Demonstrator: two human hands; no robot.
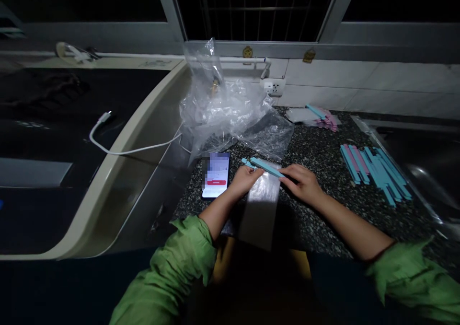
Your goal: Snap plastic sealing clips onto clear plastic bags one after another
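Note:
My left hand [245,179] and my right hand [303,182] both grip a long light-blue stick [266,167] at its two ends, above a narrow clear plastic sleeve [260,210] lying on the dark speckled counter [319,157]. Fingers of both hands are curled round the stick. A phone [216,174] with a lit screen lies just left of my left hand. Both forearms wear green sleeves.
A crumpled clear plastic bag [226,109] sits behind the phone. A pile of blue and pink sticks [375,171] lies at the right, a smaller pile [321,118] farther back. A white cable [118,145] runs across the dark appliance at left. A wall socket [273,87] is behind.

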